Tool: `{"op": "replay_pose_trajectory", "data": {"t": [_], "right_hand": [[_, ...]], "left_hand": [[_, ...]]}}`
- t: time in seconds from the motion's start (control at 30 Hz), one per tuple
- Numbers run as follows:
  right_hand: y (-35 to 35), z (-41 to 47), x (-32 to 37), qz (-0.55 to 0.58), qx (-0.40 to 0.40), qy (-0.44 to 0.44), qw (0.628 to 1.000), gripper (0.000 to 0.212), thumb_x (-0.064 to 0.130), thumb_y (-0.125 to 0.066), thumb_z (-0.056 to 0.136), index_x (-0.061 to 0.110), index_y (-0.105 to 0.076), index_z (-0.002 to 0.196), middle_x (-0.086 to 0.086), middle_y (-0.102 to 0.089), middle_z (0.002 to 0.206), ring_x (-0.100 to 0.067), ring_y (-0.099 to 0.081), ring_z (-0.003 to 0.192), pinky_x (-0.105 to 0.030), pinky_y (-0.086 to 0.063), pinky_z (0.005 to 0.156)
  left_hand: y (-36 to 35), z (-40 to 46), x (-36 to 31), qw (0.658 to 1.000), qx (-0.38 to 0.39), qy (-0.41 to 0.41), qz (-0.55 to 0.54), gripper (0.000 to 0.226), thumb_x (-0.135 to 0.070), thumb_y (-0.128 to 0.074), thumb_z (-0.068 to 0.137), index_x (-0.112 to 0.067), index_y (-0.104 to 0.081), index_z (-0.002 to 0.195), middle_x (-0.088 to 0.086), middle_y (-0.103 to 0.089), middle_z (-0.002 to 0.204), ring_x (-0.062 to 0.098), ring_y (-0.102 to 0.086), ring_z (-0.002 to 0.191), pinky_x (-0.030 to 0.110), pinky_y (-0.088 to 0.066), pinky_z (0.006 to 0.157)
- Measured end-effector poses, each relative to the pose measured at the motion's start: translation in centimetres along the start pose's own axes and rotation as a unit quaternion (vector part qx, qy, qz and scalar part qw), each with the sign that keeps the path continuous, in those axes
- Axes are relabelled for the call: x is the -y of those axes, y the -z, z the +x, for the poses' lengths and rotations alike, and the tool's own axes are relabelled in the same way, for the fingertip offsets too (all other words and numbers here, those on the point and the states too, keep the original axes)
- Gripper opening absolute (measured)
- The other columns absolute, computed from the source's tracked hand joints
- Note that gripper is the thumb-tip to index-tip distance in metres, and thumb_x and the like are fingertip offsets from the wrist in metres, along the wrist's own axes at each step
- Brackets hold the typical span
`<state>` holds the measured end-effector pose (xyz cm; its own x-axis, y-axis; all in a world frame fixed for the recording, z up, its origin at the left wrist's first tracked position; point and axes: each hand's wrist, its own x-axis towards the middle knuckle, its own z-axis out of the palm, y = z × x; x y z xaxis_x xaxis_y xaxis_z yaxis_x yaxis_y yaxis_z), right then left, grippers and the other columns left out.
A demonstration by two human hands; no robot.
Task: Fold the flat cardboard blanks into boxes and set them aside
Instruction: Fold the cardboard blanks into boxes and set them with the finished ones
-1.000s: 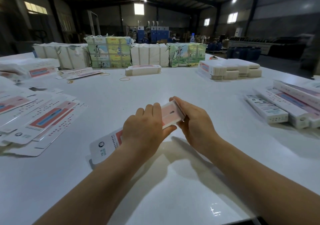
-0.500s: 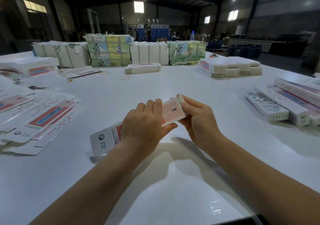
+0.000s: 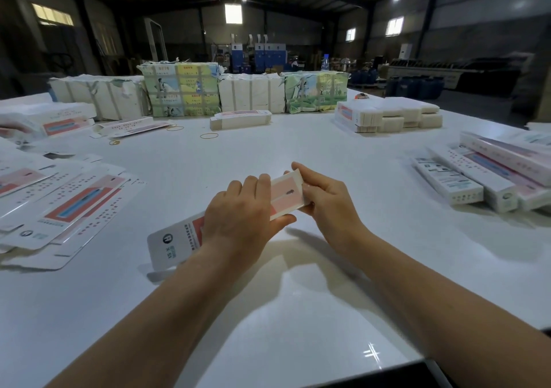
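"Where does the job stand?"

"Part done, I judge. At the right edge of the frame, several long white printed boxes [image 3: 477, 179] lie finished side by side on the white table [image 3: 298, 313]. At the left edge, a fanned pile of flat white-and-red cardboard blanks [image 3: 68, 205] waits untouched."

"And the one in hand?"

"A long white carton with a pink and red panel [image 3: 286, 193], in the centre of the frame, lifted just above the table. My left hand [image 3: 238, 217] wraps around its middle, fingers over the top and thumb beneath. My right hand [image 3: 325, 199] pinches its far end, where I think I'm working the flap."

"Much left?"

"The near end looks unclosed, then it joins the row on the right."
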<state>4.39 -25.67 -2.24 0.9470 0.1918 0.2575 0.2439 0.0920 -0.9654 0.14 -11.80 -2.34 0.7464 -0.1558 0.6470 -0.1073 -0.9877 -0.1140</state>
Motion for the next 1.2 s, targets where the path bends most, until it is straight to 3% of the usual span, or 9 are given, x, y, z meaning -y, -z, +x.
{"op": "replay_pose_trajectory", "data": {"t": [0.13, 0.33, 0.53, 0.7, 0.8, 0.97, 1.03, 1.1, 1.2], "right_hand": [[-0.4, -0.6, 0.3, -0.044, -0.027, 0.029, 0.998, 0.056, 0.001, -0.033, 0.093, 0.039, -0.073, 0.087, 0.019, -0.068, 0.084, -0.011, -0.061, 0.089, -0.044, -0.049, 0.097], [-0.6, -0.6, 0.1, -0.060, -0.054, 0.034, 0.996, 0.048, 0.002, -0.031, 0.095, 0.033, -0.067, 0.105, 0.009, -0.065, 0.104, -0.018, -0.058, 0.106, -0.045, -0.047, 0.100], [-0.8, -0.8, 0.1, -0.105, -0.029, 0.108, 0.988, 0.025, 0.017, -0.031, 0.083, 0.002, -0.049, 0.076, -0.019, -0.049, 0.076, -0.033, -0.045, 0.074, -0.044, -0.042, 0.067], [-1.0, -1.2, -0.5, -0.254, -0.058, 0.170, 0.950, 0.020, 0.010, -0.038, 0.099, 0.002, -0.057, 0.097, -0.011, -0.061, 0.081, -0.021, -0.050, 0.070, -0.035, -0.041, 0.066], [-1.1, -1.2, -0.8, -0.289, -0.060, 0.178, 0.939, 0.019, 0.007, -0.037, 0.098, 0.000, -0.054, 0.100, -0.013, -0.060, 0.079, -0.021, -0.049, 0.067, -0.034, -0.038, 0.062], [-1.0, -0.8, -0.4, -0.220, -0.032, 0.064, 0.973, 0.039, 0.024, -0.034, 0.104, 0.018, -0.043, 0.141, 0.014, -0.050, 0.117, -0.003, -0.046, 0.103, -0.005, -0.034, 0.078], [-1.0, -0.8, -0.4, -0.203, -0.034, 0.051, 0.977, 0.035, 0.026, -0.035, 0.103, 0.016, -0.054, 0.130, 0.014, -0.056, 0.109, -0.006, -0.051, 0.097, -0.006, -0.036, 0.073], [-1.1, -0.9, -0.6, -0.242, -0.022, 0.073, 0.967, 0.030, 0.023, -0.035, 0.102, 0.013, -0.063, 0.099, 0.005, -0.063, 0.084, -0.010, -0.056, 0.075, -0.012, -0.039, 0.060], [-0.9, -0.8, -0.8, -0.283, 0.000, 0.081, 0.956, 0.027, 0.024, -0.038, 0.100, 0.013, -0.062, 0.092, 0.000, -0.065, 0.080, -0.011, -0.056, 0.072, -0.022, -0.043, 0.066]], "left_hand": [[0.2, 0.2, -0.2, 1.000, 0.006, 0.004, 0.008, 0.072, -0.058, -0.062, 0.076, 0.001, -0.059, 0.117, 0.014, -0.064, 0.089, 0.030, -0.060, 0.071, 0.034, -0.048, 0.055], [-0.1, 0.1, -0.4, 1.000, -0.014, 0.009, 0.012, 0.069, -0.057, -0.068, 0.071, 0.002, -0.063, 0.108, 0.013, -0.063, 0.079, 0.028, -0.058, 0.060, 0.031, -0.045, 0.047], [-0.3, 0.3, -0.6, 1.000, -0.029, 0.006, 0.001, 0.068, -0.057, -0.068, 0.071, 0.001, -0.064, 0.105, 0.011, -0.063, 0.077, 0.027, -0.057, 0.058, 0.029, -0.043, 0.044], [0.1, 0.4, -1.1, 0.998, -0.062, -0.007, 0.010, 0.060, -0.052, -0.044, 0.080, 0.002, -0.067, 0.093, 0.009, -0.058, 0.064, 0.025, -0.054, 0.048, 0.024, -0.037, 0.039], [0.0, 0.2, -1.3, 0.998, -0.061, -0.009, 0.021, 0.052, -0.046, -0.063, 0.072, 0.002, -0.067, 0.092, 0.010, -0.058, 0.063, 0.025, -0.053, 0.046, 0.023, -0.036, 0.038], [-0.2, 0.4, -0.9, 0.999, 0.000, 0.033, 0.028, 0.067, -0.066, -0.042, 0.081, -0.009, -0.054, 0.114, 0.003, -0.059, 0.088, 0.019, -0.056, 0.068, 0.029, -0.038, 0.049], [-0.6, 0.4, -0.3, 0.997, 0.024, 0.054, 0.050, 0.072, -0.071, -0.018, 0.080, -0.017, -0.044, 0.120, -0.002, -0.055, 0.100, 0.016, -0.054, 0.080, 0.027, -0.034, 0.055], [-0.9, 0.4, 0.1, 0.997, 0.034, 0.055, 0.037, 0.069, -0.071, -0.017, 0.081, -0.018, -0.042, 0.118, -0.003, -0.054, 0.100, 0.016, -0.050, 0.078, 0.027, -0.033, 0.056], [-0.7, 0.4, 0.6, 0.996, 0.071, 0.048, 0.035, 0.073, -0.075, -0.011, 0.075, -0.022, -0.040, 0.116, -0.005, -0.053, 0.103, 0.015, -0.050, 0.081, 0.027, -0.034, 0.058]]}}
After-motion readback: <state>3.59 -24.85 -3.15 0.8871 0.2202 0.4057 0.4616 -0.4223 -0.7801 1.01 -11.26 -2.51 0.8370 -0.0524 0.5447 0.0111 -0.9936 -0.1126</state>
